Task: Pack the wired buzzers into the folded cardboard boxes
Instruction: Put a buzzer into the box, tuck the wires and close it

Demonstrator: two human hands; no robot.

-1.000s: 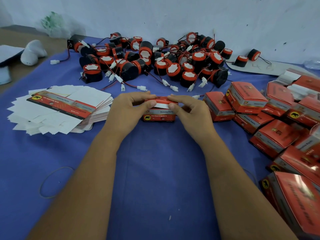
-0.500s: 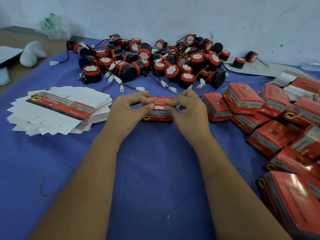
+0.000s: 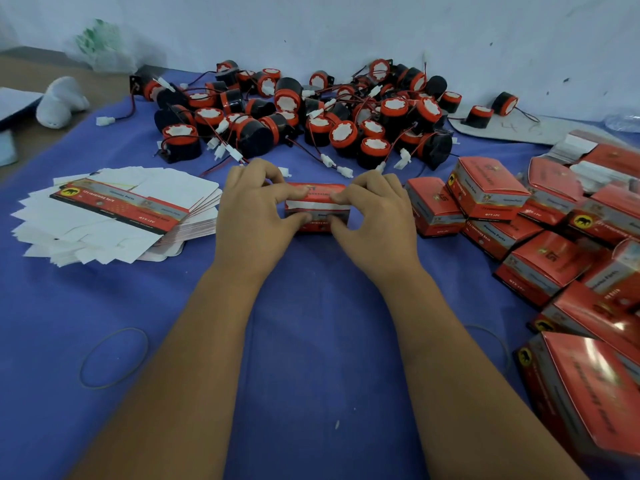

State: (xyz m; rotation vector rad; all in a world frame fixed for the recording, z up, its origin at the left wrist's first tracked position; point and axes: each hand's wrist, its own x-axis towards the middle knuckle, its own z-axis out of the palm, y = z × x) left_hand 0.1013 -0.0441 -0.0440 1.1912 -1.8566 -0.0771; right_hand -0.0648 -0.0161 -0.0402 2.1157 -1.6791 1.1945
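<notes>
I held the red box (image 3: 317, 206) on the desk (image 3: 311, 341) in a two-handed grip: my left hand (image 3: 254, 209) pinched its left end and my right hand (image 3: 375, 216) pinched its right end, steadying it, probably to tuck the flap shut. Loose wired buzzers (image 3: 311, 112) lay beyond the grip, flat box blanks (image 3: 114, 213) to its left, and packed boxes (image 3: 519, 216) to its right.

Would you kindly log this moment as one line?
both hands grip red box | closing flap | buzzer pile behind
</notes>
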